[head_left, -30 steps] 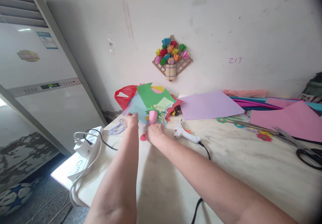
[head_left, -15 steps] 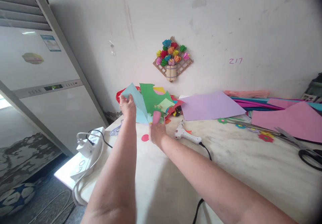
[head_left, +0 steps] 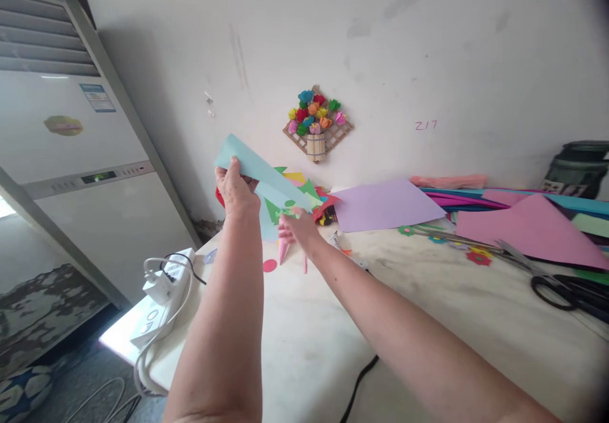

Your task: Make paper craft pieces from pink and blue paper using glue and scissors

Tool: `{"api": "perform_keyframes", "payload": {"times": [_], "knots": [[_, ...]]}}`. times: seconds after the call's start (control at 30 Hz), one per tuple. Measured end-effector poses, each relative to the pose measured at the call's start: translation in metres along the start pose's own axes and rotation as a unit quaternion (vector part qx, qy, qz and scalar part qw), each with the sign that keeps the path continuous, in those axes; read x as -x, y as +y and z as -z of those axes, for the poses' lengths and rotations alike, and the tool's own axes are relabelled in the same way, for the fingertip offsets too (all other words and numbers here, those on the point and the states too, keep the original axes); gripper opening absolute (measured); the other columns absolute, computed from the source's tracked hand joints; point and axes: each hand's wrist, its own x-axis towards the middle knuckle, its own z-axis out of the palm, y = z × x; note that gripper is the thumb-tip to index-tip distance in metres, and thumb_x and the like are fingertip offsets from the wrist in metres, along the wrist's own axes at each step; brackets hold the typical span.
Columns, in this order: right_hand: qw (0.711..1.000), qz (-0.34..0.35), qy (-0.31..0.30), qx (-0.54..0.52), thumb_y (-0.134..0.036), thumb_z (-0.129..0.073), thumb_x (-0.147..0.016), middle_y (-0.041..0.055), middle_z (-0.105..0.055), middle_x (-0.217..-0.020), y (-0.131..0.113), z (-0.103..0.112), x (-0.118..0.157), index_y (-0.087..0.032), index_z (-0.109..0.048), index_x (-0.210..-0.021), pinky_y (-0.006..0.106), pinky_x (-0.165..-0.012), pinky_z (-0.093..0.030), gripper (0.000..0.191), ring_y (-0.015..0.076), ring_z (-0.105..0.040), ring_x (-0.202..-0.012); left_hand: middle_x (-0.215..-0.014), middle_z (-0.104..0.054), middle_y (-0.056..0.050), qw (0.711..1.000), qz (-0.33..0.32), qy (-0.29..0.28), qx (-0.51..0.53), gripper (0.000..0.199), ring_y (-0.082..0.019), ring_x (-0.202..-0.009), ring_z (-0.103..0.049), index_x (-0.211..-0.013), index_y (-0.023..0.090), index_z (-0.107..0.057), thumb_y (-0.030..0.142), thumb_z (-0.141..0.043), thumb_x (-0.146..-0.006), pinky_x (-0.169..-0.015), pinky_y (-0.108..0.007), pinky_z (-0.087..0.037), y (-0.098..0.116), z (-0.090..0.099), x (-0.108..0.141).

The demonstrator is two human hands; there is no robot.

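My left hand [head_left: 238, 188] is closed on the left end of a light blue paper sheet [head_left: 266, 172], which is raised and slants down to the right. My right hand [head_left: 299, 229] is at the sheet's lower right end, its fingers curled and slightly blurred. Whether they grip anything is unclear. Just under those fingers are a pink pointed paper piece [head_left: 284, 250] and a thin pink strip [head_left: 305, 264]. Green paper scraps [head_left: 272, 212] show behind, partly covered by the blue sheet. A red paper circle [head_left: 269, 266] lies on the table in front.
A white glue gun [head_left: 334, 240] is mostly hidden by my right forearm. To the right are a lilac sheet [head_left: 387, 206], a pink sheet [head_left: 528, 226], paper flowers [head_left: 478, 258] and black-handled scissors [head_left: 554, 290]. A power strip [head_left: 159, 309] with cables sits at the table's left edge.
My left hand has lifted the blue sheet up and tilted it across the green paper. My right hand has moved up to the sheet's lower end. The view has shifted slightly right.
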Motion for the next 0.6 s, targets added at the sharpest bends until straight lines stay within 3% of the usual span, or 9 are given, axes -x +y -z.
{"api": "perform_keyframes", "payload": {"times": [0.07,0.17,0.23,0.3,0.47,0.6], "knots": [[0.981,0.019,-0.021,-0.191,-0.033,-0.024,-0.084,0.0111,-0.063,-0.091,-0.001,0.025,0.003,-0.012,-0.036,-0.118,0.031,-0.062,-0.048,0.042,0.0175,-0.061,-0.074,-0.074,-0.053,0.003,0.999,0.022,-0.018,0.029,0.02,-0.009,-0.067,-0.057,-0.087,0.022,-0.043,0.03,-0.05,-0.07,-0.063,-0.025,-0.047,-0.001,-0.014,0.011],[0.949,0.091,0.036,-0.301,-0.036,-0.02,-0.084,0.01,-0.062,-0.097,0.0,0.071,0.014,-0.014,-0.042,-0.114,0.034,-0.068,-0.047,0.044,0.0199,-0.059,-0.083,-0.079,-0.056,0.001,0.996,0.048,-0.044,0.065,0.019,-0.013,-0.077,-0.059,-0.084,0.021,-0.045,0.031,-0.047,-0.069,-0.067,-0.028,-0.047,-0.006,-0.035,0.034],[0.935,0.087,0.125,-0.321,-0.043,-0.019,-0.083,0.0093,-0.062,-0.093,0.002,0.104,0.025,-0.014,-0.043,-0.114,0.036,-0.069,-0.047,0.049,0.0217,-0.058,-0.083,-0.081,-0.058,0.0,0.993,0.059,-0.055,0.084,0.018,-0.015,-0.085,-0.058,-0.081,0.02,-0.046,0.031,-0.046,-0.067,-0.071,-0.028,-0.047,-0.01,-0.048,0.055],[0.923,0.078,0.173,-0.335,-0.051,-0.018,-0.081,0.0092,-0.063,-0.086,0.004,0.136,0.038,-0.013,-0.047,-0.111,0.037,-0.069,-0.047,0.057,0.0226,-0.059,-0.079,-0.081,-0.058,-0.001,0.99,0.085,-0.055,0.101,0.016,-0.016,-0.088,-0.057,-0.078,0.019,-0.046,0.029,-0.045,-0.066,-0.073,-0.028,-0.047,-0.014,-0.061,0.079],[0.927,0.08,0.209,-0.301,-0.045,-0.042,-0.073,0.0051,-0.064,-0.076,0.019,0.207,0.072,-0.015,-0.053,-0.103,0.035,-0.07,-0.046,0.044,0.0203,-0.059,-0.073,-0.075,-0.059,-0.003,0.955,0.269,-0.071,0.1,0.015,-0.015,-0.074,-0.06,-0.076,0.018,-0.045,0.026,-0.04,-0.064,-0.067,-0.03,-0.048,-0.035,-0.081,0.144],[0.931,0.08,0.231,-0.272,-0.033,-0.049,-0.066,0.0041,-0.065,-0.073,0.044,0.256,0.108,-0.015,-0.056,-0.097,0.035,-0.069,-0.045,0.036,0.0194,-0.059,-0.07,-0.067,-0.056,0.0,0.939,0.342,-0.009,0.034,0.011,-0.013,-0.063,-0.058,-0.071,0.019,-0.043,0.023,-0.043,-0.061,-0.06,-0.025,-0.047,-0.061,-0.083,0.186]]}}
